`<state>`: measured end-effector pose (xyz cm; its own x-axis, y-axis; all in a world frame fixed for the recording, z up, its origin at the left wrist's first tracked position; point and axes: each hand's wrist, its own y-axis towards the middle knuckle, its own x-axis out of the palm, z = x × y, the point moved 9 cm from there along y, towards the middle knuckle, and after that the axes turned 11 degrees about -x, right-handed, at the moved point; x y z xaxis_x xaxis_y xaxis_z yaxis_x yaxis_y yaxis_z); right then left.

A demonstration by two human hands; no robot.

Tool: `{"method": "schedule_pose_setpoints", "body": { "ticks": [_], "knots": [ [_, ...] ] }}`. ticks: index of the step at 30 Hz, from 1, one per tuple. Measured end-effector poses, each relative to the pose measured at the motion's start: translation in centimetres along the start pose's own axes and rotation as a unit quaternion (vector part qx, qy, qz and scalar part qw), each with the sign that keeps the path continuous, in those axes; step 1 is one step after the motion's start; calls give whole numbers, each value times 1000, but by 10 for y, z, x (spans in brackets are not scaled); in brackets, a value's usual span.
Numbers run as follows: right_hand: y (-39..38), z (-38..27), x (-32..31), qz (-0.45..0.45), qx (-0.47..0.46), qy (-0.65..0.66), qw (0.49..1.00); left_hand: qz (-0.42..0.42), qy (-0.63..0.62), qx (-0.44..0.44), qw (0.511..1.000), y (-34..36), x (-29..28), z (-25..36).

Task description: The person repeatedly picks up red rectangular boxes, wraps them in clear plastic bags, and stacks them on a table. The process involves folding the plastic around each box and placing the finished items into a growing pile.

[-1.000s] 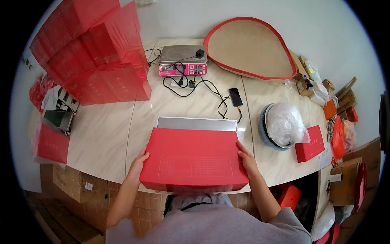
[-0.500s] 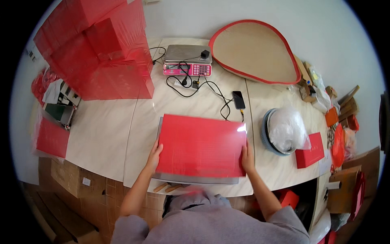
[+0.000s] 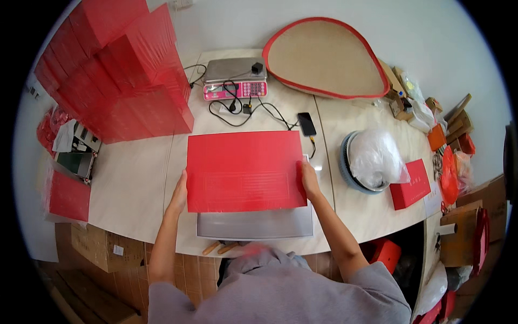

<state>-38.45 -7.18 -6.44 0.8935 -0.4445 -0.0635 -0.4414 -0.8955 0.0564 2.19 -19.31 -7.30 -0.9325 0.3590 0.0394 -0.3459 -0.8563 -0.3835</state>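
My left hand (image 3: 178, 189) and my right hand (image 3: 309, 180) grip opposite short sides of a wide red box (image 3: 244, 162), its faintly printed top facing up. The box is over the far part of a flat silver-grey tray or pad (image 3: 253, 225), whose near part shows below it; whether the two touch I cannot tell. Two wooden handles (image 3: 213, 247) lie at the table edge beside the tray. A black phone (image 3: 306, 123) with a cable is beyond my right hand, and a round basin (image 3: 346, 159) holding a bulky clear plastic bag (image 3: 373, 154) is to its right.
Stacked red boxes (image 3: 113, 81) stand back left. A scale (image 3: 234, 70) with tangled cables and a red-rimmed woven tray (image 3: 326, 56) are at the back of the marble-look table (image 3: 135, 189). A small red box (image 3: 410, 183) and clutter line the right, cartons (image 3: 105, 248) the floor.
The red box in my hands has moved away from my body across the silver tray, uncovering its near part. My hands have moved forward with it.
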Motion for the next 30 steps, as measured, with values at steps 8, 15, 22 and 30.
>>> {"method": "schedule_pose_setpoints", "body": {
  "ticks": [8,15,22,30],
  "knots": [
    [-32,-92,-54,50,-125,212,968,13,-135,92,986,-78,27,67],
    [-125,-47,-69,79,-40,173,981,47,-214,-32,975,-129,31,-9],
    [-188,1,-60,69,55,148,985,43,-147,-51,987,-152,38,-49],
    [-140,-23,-65,28,-21,-137,990,69,120,-57,989,-127,38,-10]
  ]
}}
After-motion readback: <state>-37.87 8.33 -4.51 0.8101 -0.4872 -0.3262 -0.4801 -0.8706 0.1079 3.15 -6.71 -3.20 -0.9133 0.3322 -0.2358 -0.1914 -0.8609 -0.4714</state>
